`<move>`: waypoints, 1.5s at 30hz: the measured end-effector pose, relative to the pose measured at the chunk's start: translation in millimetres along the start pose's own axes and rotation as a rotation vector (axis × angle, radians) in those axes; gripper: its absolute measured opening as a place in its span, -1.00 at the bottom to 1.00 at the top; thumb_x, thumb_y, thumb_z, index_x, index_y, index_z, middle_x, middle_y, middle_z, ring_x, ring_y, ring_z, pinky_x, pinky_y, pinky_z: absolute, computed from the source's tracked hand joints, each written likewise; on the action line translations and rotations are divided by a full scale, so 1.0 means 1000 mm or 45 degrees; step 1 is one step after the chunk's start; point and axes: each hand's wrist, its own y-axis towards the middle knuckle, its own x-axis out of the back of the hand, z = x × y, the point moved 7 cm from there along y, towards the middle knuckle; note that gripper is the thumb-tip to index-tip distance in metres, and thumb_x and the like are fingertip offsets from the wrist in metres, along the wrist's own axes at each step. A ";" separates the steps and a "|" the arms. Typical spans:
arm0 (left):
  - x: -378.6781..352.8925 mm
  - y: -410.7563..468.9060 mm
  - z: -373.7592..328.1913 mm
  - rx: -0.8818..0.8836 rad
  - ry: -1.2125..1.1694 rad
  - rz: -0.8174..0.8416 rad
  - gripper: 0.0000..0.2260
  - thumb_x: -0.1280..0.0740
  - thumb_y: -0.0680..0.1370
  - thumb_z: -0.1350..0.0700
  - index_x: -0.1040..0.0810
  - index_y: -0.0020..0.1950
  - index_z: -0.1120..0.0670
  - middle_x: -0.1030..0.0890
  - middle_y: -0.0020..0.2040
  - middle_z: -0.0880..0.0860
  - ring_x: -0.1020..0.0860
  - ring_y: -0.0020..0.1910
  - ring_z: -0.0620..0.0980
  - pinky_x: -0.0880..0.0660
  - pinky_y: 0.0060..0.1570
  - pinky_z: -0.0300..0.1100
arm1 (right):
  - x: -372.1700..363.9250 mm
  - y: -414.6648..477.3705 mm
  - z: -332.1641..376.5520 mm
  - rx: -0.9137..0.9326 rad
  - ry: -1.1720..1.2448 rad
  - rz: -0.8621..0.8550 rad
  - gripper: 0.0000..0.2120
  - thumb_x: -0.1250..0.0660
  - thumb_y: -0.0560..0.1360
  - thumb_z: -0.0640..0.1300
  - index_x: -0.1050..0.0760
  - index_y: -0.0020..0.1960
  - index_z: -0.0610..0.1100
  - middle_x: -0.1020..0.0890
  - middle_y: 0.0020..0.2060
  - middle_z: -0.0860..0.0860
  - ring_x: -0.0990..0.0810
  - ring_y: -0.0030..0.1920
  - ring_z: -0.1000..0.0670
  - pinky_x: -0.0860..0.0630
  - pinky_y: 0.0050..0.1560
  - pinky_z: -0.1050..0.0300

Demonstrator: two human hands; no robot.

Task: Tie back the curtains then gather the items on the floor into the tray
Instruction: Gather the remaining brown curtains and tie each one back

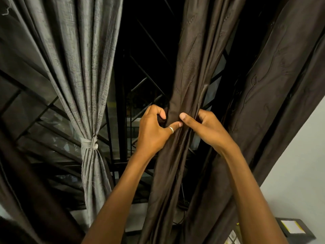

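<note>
Both hands hold the brown curtain [190,67] in the middle, in front of the dark window bars [123,103]; the left hand [154,127] curls round its left side and the right hand [205,127] curls round its right side — the cloth is bunched tight between them; the two thumbs press on the front, tips almost touching (a ring [171,129] sits on the left thumb). To the left hangs the grey curtain [84,67]; a tie [89,142] is already knotted round it. A second brown curtain [272,85] hangs on the right, by the white wall [299,164].
</note>
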 end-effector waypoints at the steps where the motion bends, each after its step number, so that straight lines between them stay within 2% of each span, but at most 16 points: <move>1: 0.000 0.000 -0.002 -0.014 0.023 -0.033 -0.60 -0.61 0.39 0.03 -0.35 -0.16 -0.03 -0.41 -0.16 -0.11 -0.41 -0.25 -0.21 -0.40 -0.25 -0.37 | 0.005 0.001 0.003 0.045 -0.223 -0.072 -0.89 -0.38 0.59 0.02 -0.66 0.01 0.04 -0.73 -0.12 0.16 -0.69 -0.05 0.22 -0.58 -0.05 0.29; 3: 0.002 0.000 -0.003 -0.047 0.076 -0.113 -0.62 -0.58 0.43 0.09 -0.35 -0.16 -0.02 -0.38 -0.16 -0.15 -0.40 -0.23 -0.27 -0.36 -0.25 -0.46 | 0.014 0.001 0.009 0.141 -0.619 -0.207 -0.83 -0.38 0.59 0.08 -0.66 -0.10 0.04 -0.69 -0.23 0.14 -0.64 -0.17 0.20 -0.54 -0.14 0.26; 6: 0.006 0.002 0.000 -0.055 0.140 -0.195 -0.65 -0.57 0.44 0.11 -0.37 -0.13 0.00 -0.37 -0.15 -0.18 -0.41 -0.21 -0.29 -0.33 -0.20 -0.53 | 0.018 -0.004 0.018 0.219 -0.688 -0.281 -0.83 -0.34 0.63 -0.05 -0.69 0.05 -0.05 -0.71 -0.11 0.15 -0.63 -0.08 0.18 -0.55 -0.06 0.23; 8: 0.006 0.003 0.001 -0.051 0.157 -0.198 -0.66 -0.57 0.44 0.10 -0.38 -0.12 0.00 -0.37 -0.15 -0.17 -0.41 -0.19 -0.28 -0.33 -0.19 -0.53 | 0.015 -0.008 0.015 0.190 -0.661 -0.286 -0.85 -0.33 0.64 -0.08 -0.67 0.07 -0.06 -0.67 -0.17 0.18 -0.62 -0.15 0.17 -0.52 -0.13 0.23; 11: 0.006 0.004 -0.002 -0.089 0.180 -0.208 -0.68 -0.57 0.44 0.09 -0.41 -0.10 -0.01 -0.40 -0.13 -0.14 -0.43 -0.20 -0.27 -0.38 -0.19 -0.48 | 0.010 -0.016 0.006 0.061 -0.450 -0.375 -0.80 -0.37 0.61 -0.02 -0.61 0.21 -0.03 -0.62 -0.27 0.08 -0.62 -0.21 0.10 -0.56 -0.15 0.16; 14: 0.005 0.002 -0.005 -0.116 0.296 -0.219 -0.74 -0.56 0.44 0.02 -0.48 -0.09 -0.01 -0.45 -0.11 -0.12 -0.47 -0.20 -0.17 -0.45 -0.25 -0.25 | -0.001 -0.027 0.004 0.015 -0.132 -0.460 -0.76 -0.40 0.59 -0.04 -0.52 0.24 0.00 -0.65 -0.25 0.00 -0.68 -0.21 0.03 -0.67 -0.14 -0.06; 18: 0.007 -0.004 -0.013 -0.180 0.599 -0.276 -0.79 -0.51 0.45 -0.10 -0.59 -0.08 -0.02 -0.57 -0.12 -0.08 -0.54 -0.07 -0.03 -0.33 -0.29 -0.20 | -0.028 -0.035 0.002 0.001 0.311 -0.457 -0.78 -0.39 0.60 -0.15 -0.43 0.19 -0.06 -0.67 -0.21 0.01 -0.71 -0.15 0.04 -0.68 -0.14 0.04; 20: 0.010 -0.001 -0.015 -0.187 0.627 -0.219 -0.82 -0.49 0.47 -0.12 -0.62 -0.08 -0.04 -0.59 -0.11 -0.09 -0.56 -0.14 -0.07 -0.33 -0.32 -0.21 | -0.035 -0.034 0.000 0.002 0.435 -0.460 -0.81 -0.37 0.61 -0.19 -0.41 0.18 -0.11 -0.67 -0.19 -0.02 -0.72 -0.10 0.07 -0.67 -0.09 0.12; 23: 0.015 0.005 -0.011 -0.147 0.415 -0.047 -0.79 -0.39 0.56 -0.18 -0.68 -0.08 -0.08 -0.60 -0.15 -0.14 -0.54 -0.27 -0.17 -0.47 -0.36 -0.14 | -0.038 -0.032 -0.004 -0.012 0.507 -0.470 -0.85 -0.34 0.63 -0.19 -0.43 0.17 -0.11 -0.70 -0.14 -0.04 -0.72 0.01 0.06 -0.65 0.09 0.08; 25: 0.018 0.007 -0.008 -0.091 0.226 0.082 -0.72 -0.28 0.62 -0.19 -0.71 -0.05 -0.09 -0.63 -0.14 -0.13 -0.59 -0.21 -0.18 -0.57 -0.20 -0.09 | -0.038 -0.031 -0.007 -0.027 0.515 -0.474 -0.87 -0.33 0.63 -0.19 -0.44 0.16 -0.09 -0.70 -0.10 -0.06 -0.70 0.06 0.01 -0.62 0.18 0.05; 27: 0.016 0.006 -0.008 -0.092 0.158 0.236 -0.71 -0.27 0.62 -0.19 -0.72 0.03 -0.08 -0.65 -0.06 -0.12 -0.61 -0.07 -0.20 -0.57 -0.07 -0.17 | -0.038 -0.031 -0.010 -0.042 0.560 -0.478 -0.87 -0.33 0.63 -0.20 -0.44 0.16 -0.10 -0.71 -0.10 -0.06 -0.70 0.07 0.01 -0.60 0.21 0.05; 31: 0.012 -0.001 -0.008 -0.237 0.289 0.411 -0.59 -0.38 0.53 -0.23 -0.64 0.29 -0.05 -0.58 0.12 -0.20 -0.55 0.09 -0.26 -0.50 -0.05 -0.34 | -0.040 -0.029 -0.014 -0.070 0.623 -0.497 -0.83 -0.37 0.61 -0.20 -0.45 0.17 -0.12 -0.71 -0.15 0.01 -0.68 -0.01 0.07 -0.58 0.22 0.00; 35: 0.012 -0.001 -0.005 -0.345 0.383 0.473 -0.53 -0.39 0.53 -0.19 -0.56 0.39 -0.03 -0.55 0.15 -0.17 -0.58 -0.03 -0.18 -0.61 -0.07 -0.15 | -0.040 -0.029 -0.016 -0.096 0.646 -0.507 -0.84 -0.38 0.61 -0.18 -0.47 0.16 -0.10 -0.70 -0.19 0.04 -0.68 -0.01 0.00 -0.57 0.28 -0.10; 39: 0.017 0.003 -0.011 -0.416 0.480 0.315 -0.70 -0.33 0.61 -0.10 -0.64 0.28 -0.04 -0.62 0.09 -0.15 -0.61 -0.01 -0.16 -0.62 -0.14 -0.07 | -0.042 -0.029 -0.013 -0.078 0.737 -0.477 -0.80 -0.37 0.61 -0.21 -0.46 0.20 -0.14 -0.72 -0.11 -0.01 -0.70 0.04 0.01 -0.59 0.20 0.06; 42: 0.018 0.005 -0.010 -0.324 0.438 0.215 -0.76 -0.29 0.64 -0.09 -0.69 0.18 -0.06 -0.65 0.01 -0.16 -0.60 -0.09 -0.18 -0.61 -0.19 -0.03 | -0.047 -0.033 -0.011 -0.033 0.713 -0.476 -0.74 -0.40 0.57 -0.29 -0.45 0.21 -0.20 -0.68 0.00 -0.04 -0.69 0.07 0.07 -0.61 0.12 0.16; 45: 0.017 0.007 -0.006 -0.190 0.396 0.210 -0.78 -0.27 0.65 -0.12 -0.70 0.08 -0.12 -0.66 -0.10 -0.18 -0.59 -0.20 -0.19 -0.60 -0.23 0.01 | -0.058 -0.039 -0.013 0.043 0.415 -0.419 -0.70 -0.49 0.50 -0.23 -0.46 0.17 -0.12 -0.63 0.11 -0.03 -0.65 0.19 0.03 -0.59 0.25 -0.02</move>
